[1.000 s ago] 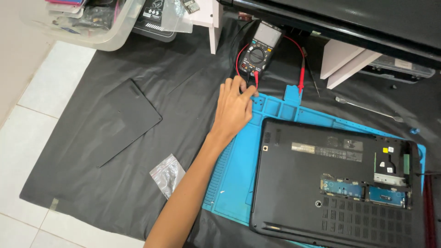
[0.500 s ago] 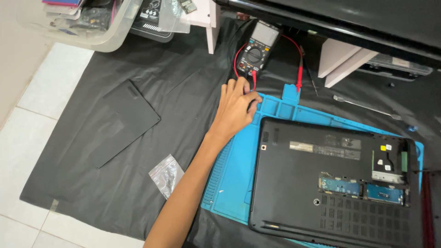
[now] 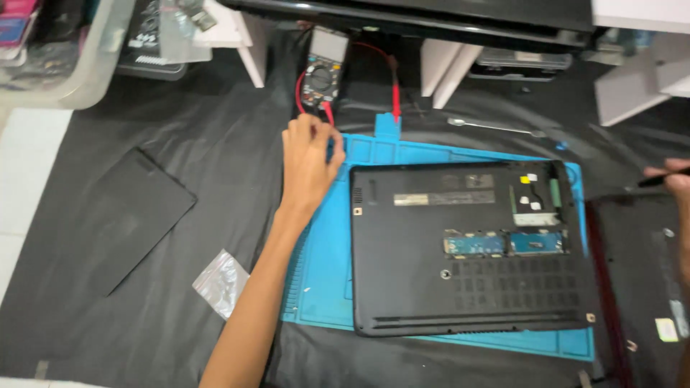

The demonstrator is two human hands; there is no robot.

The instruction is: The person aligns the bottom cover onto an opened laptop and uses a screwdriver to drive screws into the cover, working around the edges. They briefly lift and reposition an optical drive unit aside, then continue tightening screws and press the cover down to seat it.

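Left hand (image 3: 307,162) lay at the top-left corner of the blue silicone mat (image 3: 323,280), fingers (image 3: 332,147) curled around what looked like the red probe (image 3: 325,115) of the multimeter (image 3: 320,75); the grasp seemed closed on the probe's shaft, though the tip was hidden under the fingers. The meter stood just beyond the hand, at the far edge of the black cloth (image 3: 180,158) covering the floor. Its second red probe (image 3: 395,108) lay apart, near the mat's tab.

Right hand (image 3: 675,183) showed only at the frame's right edge, fingers pinched on a thin dark tool (image 3: 658,181); kind of tool could not be told.

Judgement on handling: the probe would be light and stiff, its plastic barrel smooth but grippable, best taken pen-fashion on the insulated barrel behind the metal tip. Its lead is soft and would drag the small meter if pulled taut.

The laptop (image 3: 471,248) lay underside up on the mat, a cover removed and boards exposed in the upper-right bay. Probably moderately heavy and rigid; exposed boards fragile, so hold by the case edges.

Nearby: a flat black panel (image 3: 118,215) and a small clear bag (image 3: 223,280) on the cloth.
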